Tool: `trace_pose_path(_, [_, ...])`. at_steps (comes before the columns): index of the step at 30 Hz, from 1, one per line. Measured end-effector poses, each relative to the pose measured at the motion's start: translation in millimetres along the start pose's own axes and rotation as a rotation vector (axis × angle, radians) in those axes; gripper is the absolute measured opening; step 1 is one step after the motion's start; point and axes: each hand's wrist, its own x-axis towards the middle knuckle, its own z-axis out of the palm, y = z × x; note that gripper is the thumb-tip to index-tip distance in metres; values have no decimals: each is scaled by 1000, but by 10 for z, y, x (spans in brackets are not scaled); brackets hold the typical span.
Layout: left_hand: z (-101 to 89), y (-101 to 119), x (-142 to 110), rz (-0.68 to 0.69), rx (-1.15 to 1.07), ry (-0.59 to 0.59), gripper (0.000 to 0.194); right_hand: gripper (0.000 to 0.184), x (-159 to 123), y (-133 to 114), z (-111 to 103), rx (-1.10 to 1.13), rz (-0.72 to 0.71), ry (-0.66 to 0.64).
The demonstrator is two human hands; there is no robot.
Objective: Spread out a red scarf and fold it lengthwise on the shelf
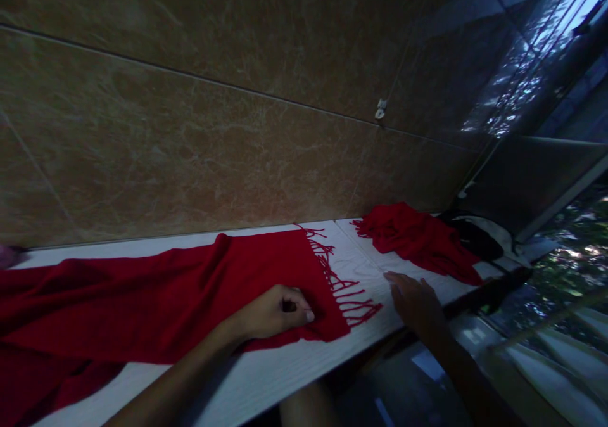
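Note:
A long red scarf [266, 268] with a knotted fringe lies spread along a white wood-grain surface [266, 376], its left part in loose folds. My left hand [278, 311] rests on the scarf near the fringed end. Its fingers are curled toward the thumb, leaving a small dark gap, and no cloth shows between them. To the right of the fringe is my right hand [414, 297], low over the white surface with fingers stretched out and holding nothing. Whether its fingertips touch the surface is unclear.
Another red fringed cloth [413, 240] lies bunched against the brown tiled wall [190, 148]. Beyond it sits a black and white item [477, 237] of unclear kind. A small white hook [380, 109] is on the wall. The surface's front edge drops off below my hands.

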Motion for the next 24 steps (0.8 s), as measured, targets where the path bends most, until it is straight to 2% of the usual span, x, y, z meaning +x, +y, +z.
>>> trace_pose_path(2, [-20, 14, -2, 39, 115, 125, 37, 36, 83, 31, -65, 63, -52, 31])
trace_pose_path(5, [-96, 42, -14, 57, 467, 264, 31, 36, 208, -295, -62, 240, -214, -48])
trace_pose_path(6, [-129, 49, -21, 33, 589, 274, 32, 35, 241, -464, -34, 282, -270, -99])
trace_pose_path(8, [-192, 50, -37, -69, 772, 250, 52, 36, 297, -802, 49, 306, -346, -186])
trace_pose_path(11, [-263, 18, -62, -252, 886, 173, 80, 42, 385, -1111, 186, 220, -364, -273])
trace_pose_path(13, [-287, -15, -75, -330, 898, 144, 90, 42, 464, -1102, 248, 111, -327, -326])
trace_pose_path(16, [-291, -52, -81, -372, 896, 136, 98, 39, 612, -844, 258, -66, -197, -328])
trace_pose_path(19, [-272, -64, -72, -389, 904, 129, 105, 40, 759, -608, 215, -142, -102, -292])
trace_pose_path(21, [-258, -60, -63, -401, 908, 131, 108, 44, 825, -618, 222, -82, -129, -293])
trace_pose_path(24, [-245, -40, -56, -409, 908, 135, 112, 53, 855, -858, 319, 93, -230, -337])
